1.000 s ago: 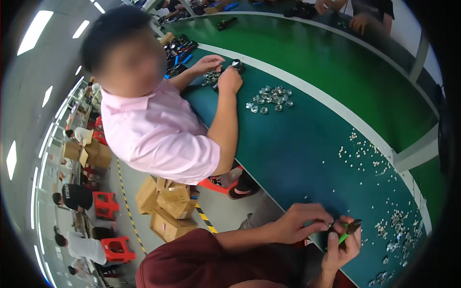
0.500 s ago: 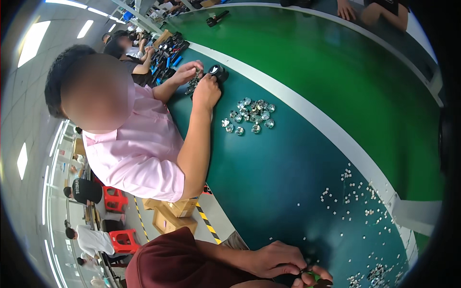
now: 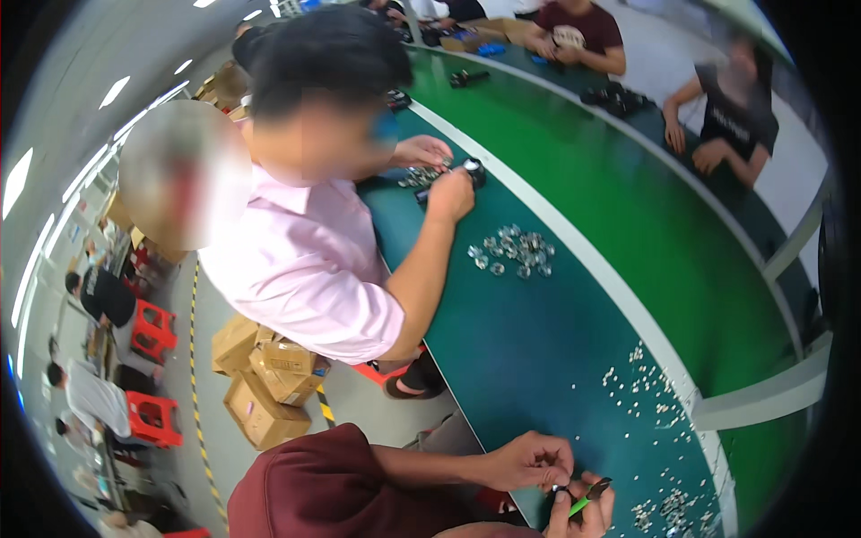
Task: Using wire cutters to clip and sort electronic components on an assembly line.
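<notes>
Lying between the two hands, over the near edge of the teal worktop (image 3: 502, 350), was one small dark piece (image 3: 559, 490) with a bright spot, too small to identify.

Left hand (image 3: 531, 460), one: reached in from a maroon sleeve (image 3: 309, 484); fingers curled, thumb and fingertips brought close together just beside the piece; whether they gripped it could not be told.

Right hand (image 3: 593, 517), one: partly cut off by the lower edge of the view; fingers folded around a green-handled tool (image 3: 580, 505), its dark head pointing up and away; thumb tip just below the dark piece, contact unclear.

Pale bits (image 3: 635, 381), many: scattered beyond the hands to the right.

Shiny fragments (image 3: 674, 513), one cluster: near the right hand, on its right.

Clear faceted pieces (image 3: 513, 249), one group: well apart from both hands, nearer a co-worker in a pink shirt (image 3: 314, 278), whose hands were at a black cylindrical object (image 3: 474, 170).

Cardboard boxes (image 3: 269, 372), several: on the floor, left.
</notes>
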Motion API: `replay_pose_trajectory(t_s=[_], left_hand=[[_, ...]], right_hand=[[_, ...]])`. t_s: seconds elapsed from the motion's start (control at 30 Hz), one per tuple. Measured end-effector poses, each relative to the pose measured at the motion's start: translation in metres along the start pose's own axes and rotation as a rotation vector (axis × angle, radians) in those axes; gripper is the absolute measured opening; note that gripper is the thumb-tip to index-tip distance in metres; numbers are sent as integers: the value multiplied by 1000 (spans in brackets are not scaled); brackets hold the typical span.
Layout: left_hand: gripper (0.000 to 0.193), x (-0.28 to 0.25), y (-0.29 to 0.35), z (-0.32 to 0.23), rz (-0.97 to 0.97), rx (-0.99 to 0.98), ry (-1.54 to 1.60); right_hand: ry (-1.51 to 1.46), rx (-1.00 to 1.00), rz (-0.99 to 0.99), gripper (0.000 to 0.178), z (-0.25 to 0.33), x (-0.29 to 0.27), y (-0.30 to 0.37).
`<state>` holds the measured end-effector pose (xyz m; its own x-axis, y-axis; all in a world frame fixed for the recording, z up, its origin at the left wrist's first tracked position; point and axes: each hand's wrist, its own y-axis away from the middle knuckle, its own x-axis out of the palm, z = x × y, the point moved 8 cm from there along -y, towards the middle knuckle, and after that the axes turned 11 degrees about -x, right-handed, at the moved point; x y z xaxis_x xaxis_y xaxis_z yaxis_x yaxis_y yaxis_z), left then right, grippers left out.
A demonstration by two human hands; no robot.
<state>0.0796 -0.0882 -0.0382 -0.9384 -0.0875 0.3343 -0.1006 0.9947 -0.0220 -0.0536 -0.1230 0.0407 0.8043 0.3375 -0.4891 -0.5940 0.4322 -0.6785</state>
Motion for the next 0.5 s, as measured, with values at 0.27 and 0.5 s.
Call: replay_pose_trajectory(t_s=[0.27,0.5], left_hand=[[35,55,56,1,272,-95,395],[32,33,92,-35,73,-120,359]], right_hand=[[-24,0,-176,11,63,-20,24],[1,169,-241,18,94,-10,25]])
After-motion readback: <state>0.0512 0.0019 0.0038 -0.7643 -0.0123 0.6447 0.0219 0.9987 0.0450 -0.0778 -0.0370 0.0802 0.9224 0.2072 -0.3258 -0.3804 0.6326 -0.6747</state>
